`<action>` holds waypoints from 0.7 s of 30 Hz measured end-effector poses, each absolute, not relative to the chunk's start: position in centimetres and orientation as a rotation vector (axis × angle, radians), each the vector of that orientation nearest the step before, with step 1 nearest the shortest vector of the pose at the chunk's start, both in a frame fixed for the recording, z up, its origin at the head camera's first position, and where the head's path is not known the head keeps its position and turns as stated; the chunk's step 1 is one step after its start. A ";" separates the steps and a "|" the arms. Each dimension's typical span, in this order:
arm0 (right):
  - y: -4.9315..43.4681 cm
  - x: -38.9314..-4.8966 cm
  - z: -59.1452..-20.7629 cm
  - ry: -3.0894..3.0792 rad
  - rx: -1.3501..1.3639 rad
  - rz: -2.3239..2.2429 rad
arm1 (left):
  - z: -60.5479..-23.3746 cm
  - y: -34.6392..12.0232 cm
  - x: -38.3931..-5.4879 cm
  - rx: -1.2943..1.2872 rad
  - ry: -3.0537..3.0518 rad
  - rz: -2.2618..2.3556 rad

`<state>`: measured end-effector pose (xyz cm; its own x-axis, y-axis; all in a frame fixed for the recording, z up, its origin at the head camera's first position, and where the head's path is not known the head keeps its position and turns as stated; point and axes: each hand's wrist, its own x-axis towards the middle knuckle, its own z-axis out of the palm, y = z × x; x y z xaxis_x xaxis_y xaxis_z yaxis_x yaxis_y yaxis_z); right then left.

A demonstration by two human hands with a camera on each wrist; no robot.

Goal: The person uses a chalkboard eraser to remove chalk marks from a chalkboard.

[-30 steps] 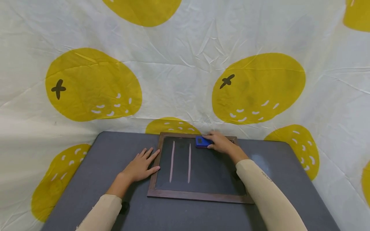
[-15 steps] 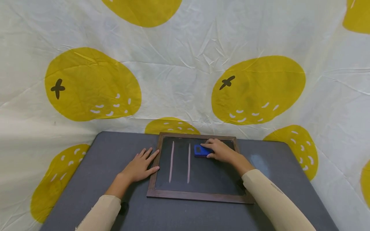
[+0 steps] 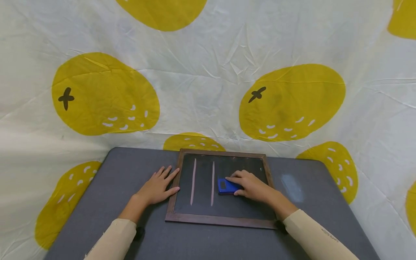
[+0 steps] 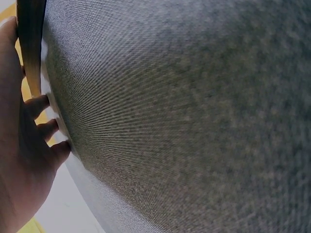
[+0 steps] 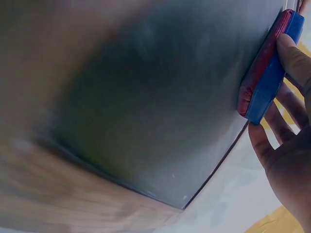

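A wood-framed chalkboard (image 3: 198, 180) lies on the grey table, with two pinkish chalk lines (image 3: 212, 184) down its left half. My right hand (image 3: 251, 186) grips a blue chalkboard eraser (image 3: 226, 186) just right of the second line. In the right wrist view the eraser (image 5: 272, 73) shows a red pad against the board, thumb on one side and fingers on the other. My left hand (image 3: 158, 187) has its fingers spread, the fingertips and thumb at the board's left frame. In the left wrist view that hand (image 4: 24, 141) rests beside the dark frame edge (image 4: 31, 48).
The grey table (image 3: 208, 240) carries a pale chalky smear (image 3: 292, 187) right of the board. Behind it hangs a white cloth (image 3: 195, 94) printed with yellow fruit shapes. A small light mark (image 3: 260, 169) shows near the board's upper right.
My right hand has drawn the eraser down the board from the top frame to around mid-height, staying right of the second line. The left hand has not moved.
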<state>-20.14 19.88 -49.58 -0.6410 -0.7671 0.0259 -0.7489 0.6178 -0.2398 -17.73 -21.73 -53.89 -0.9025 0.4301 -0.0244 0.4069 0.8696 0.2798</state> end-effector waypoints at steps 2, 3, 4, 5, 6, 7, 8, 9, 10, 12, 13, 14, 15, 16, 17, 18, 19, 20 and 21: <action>20.0 -19.3 -49.7 2.751 -1.315 -0.348 | -53.9 -21.7 -17.8 0.660 2.949 0.413; 20.0 -18.9 -49.8 2.749 -1.322 -0.348 | -53.9 -21.7 -17.8 0.658 2.948 0.410; 20.0 -18.6 -49.9 2.747 -1.324 -0.350 | -53.9 -21.7 -17.8 0.657 2.946 0.412; 20.0 -18.2 -49.9 2.745 -1.330 -0.352 | -53.9 -21.7 -17.8 0.655 2.945 0.408; 20.0 -17.9 -50.0 2.742 -1.336 -0.358 | -53.9 -21.7 -17.8 0.652 2.944 0.404; 20.0 -17.5 -50.1 2.741 -1.340 -0.363 | -54.0 -21.7 -17.8 0.652 2.944 0.402; 20.0 -17.2 -50.2 2.738 -1.343 -0.367 | -54.0 -21.7 -17.8 0.652 2.946 0.398; 19.9 -16.8 -50.2 2.734 -1.344 -0.373 | -54.0 -21.7 -17.7 0.653 2.947 0.399; 19.9 -16.5 -50.2 2.730 -1.347 -0.379 | -54.0 -21.7 -17.7 0.654 2.948 0.402; 19.9 -15.9 -50.3 2.722 -1.357 -0.385 | -53.9 -21.7 -17.7 0.655 2.949 0.405; 19.8 -15.6 -50.3 2.718 -1.361 -0.385 | -53.9 -21.6 -17.7 0.656 2.951 0.409; 19.8 -15.4 -50.3 2.714 -1.365 -0.388 | -53.9 -21.6 -17.7 0.657 2.952 0.409; 19.7 -15.1 -50.3 2.712 -1.370 -0.389 | -53.9 -21.6 -17.6 0.658 2.954 0.410; 19.6 -14.9 -50.3 2.711 -1.373 -0.388 | -54.0 -21.6 -17.6 0.659 2.956 0.409; 19.6 -14.8 -50.4 2.712 -1.378 -0.381 | -54.0 -21.6 -17.6 0.659 2.957 0.410; 19.5 -14.6 -50.4 2.714 -1.382 -0.378 | -54.1 -21.6 -17.6 0.659 2.959 0.409; 19.4 -14.5 -50.3 2.717 -1.385 -0.373 | -54.1 -21.6 -17.6 0.659 2.960 0.409; 19.3 -14.4 -50.3 2.720 -1.387 -0.366 | -54.2 -21.6 -17.6 0.660 2.960 0.409; 19.2 -14.3 -50.3 2.726 -1.390 -0.353 | -54.3 -21.7 -17.6 0.659 2.959 0.411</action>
<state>-14.26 19.17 -50.29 -0.5911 -0.8051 0.0495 -0.7911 0.5667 -0.2302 -17.64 -21.67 -54.26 -0.9040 0.4270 -0.0215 0.4051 0.8714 0.2768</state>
